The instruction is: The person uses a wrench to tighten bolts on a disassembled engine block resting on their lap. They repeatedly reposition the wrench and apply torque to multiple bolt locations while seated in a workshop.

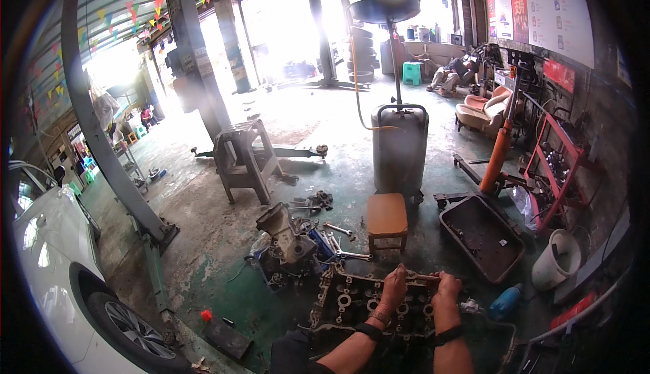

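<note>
My left hand (393, 289) and my right hand (445, 290) are side by side over an engine cylinder head (344, 301), a dark metal casting with several round openings. Both hands are closed, and a short tan rod (423, 277) runs level between them. Its ends are hidden in my fingers, and its exact kind is too small to tell. Dark bands circle both wrists. Left of the casting sits a pile of greasy engine parts (288, 242). Several wrenches (336, 244) lie beside that pile.
A small brown-topped stool (386, 215) stands just beyond the casting. To its right are a black drip tray (482, 238), a blue bottle (506, 302) and a white bucket (556, 260). An oil drainer (400, 147) rises behind. A white car (54, 272) is at left; a person (452, 74) reclines far right.
</note>
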{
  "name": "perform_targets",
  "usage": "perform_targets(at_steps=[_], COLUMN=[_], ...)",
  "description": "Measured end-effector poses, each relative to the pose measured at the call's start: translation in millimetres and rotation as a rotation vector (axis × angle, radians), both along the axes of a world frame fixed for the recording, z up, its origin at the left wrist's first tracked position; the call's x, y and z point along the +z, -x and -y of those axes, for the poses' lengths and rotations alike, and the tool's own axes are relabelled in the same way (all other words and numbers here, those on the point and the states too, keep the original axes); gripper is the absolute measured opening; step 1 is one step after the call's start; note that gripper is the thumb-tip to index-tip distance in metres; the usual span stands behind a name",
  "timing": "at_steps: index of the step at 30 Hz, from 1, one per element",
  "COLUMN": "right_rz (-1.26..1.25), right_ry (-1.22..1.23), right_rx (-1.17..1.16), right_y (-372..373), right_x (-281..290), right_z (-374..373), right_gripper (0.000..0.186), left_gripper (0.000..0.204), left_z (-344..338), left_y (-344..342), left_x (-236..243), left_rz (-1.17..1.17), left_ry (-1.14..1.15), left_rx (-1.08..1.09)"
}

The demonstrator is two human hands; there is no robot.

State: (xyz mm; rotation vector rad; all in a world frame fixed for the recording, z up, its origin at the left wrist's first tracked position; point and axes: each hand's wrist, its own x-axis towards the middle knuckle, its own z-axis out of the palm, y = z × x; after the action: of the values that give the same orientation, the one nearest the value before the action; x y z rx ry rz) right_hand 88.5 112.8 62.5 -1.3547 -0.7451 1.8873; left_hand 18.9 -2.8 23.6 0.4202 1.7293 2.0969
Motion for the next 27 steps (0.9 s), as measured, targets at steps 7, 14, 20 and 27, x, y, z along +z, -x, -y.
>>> perform_targets(at_steps=[7,14,20,27], right_rz=[-0.021,0.0,-0.017,0.023], right_ry=[0.033,-0.003,-0.052,-0.121], right_rx=[-0.081,0.111,0.109,0.229], right_y=[5.0,11.5,27.7,42.5], right_x=[18.6,8.2,-17.0,-14.2], right_z=[8.2,-11.8,-26.3,-27.0], right_gripper=[0.016,0.006,0.006,0.026], left_gripper=[0.046,0.048,0.042,0.039], left_z=[3.9,8.6,7.3,7.6], left_y=[-3.9,-16.3,-19.8,-36.4], left_x=[12.0,27.6,12.2,8.1], left_rz=[-0.055,-0.104,-0.139,-0.272], left_ry=[0.043,0.072,0.037,0.094], left_rx=[0.014,0.054,0.082,0.235])
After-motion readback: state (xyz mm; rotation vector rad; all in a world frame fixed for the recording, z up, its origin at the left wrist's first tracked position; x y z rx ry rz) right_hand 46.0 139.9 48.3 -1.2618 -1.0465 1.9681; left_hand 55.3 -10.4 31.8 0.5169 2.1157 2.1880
